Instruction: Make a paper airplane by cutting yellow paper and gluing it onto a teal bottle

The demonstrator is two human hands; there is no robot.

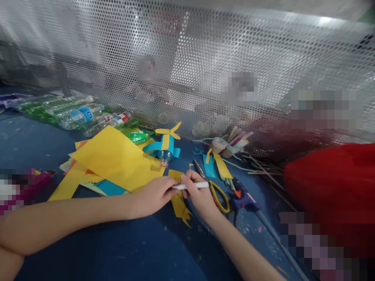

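A white marker pen (197,185) lies nearly level in my right hand (199,197), pinched between thumb and fingers. Its left end reaches the fingertips of my left hand (154,195). Those left fingers are closed together over the left edge of a cut yellow paper strip (177,205); what they grip, if anything, is hidden. The strip hangs out below both hands and has a jagged lower end. Just beyond the hands sits a small plastic bottle figure (166,148) wrapped in blue and yellow paper, its cap end toward me.
Yellow sheets (113,156) lie stacked over coloured paper at left. Several plastic bottles (83,114) line the perforated metal screen (117,50). Yellow-handled scissors (221,199) and a blue glue gun (246,200) lie right of my hand. A person in red (331,183) is at far right.
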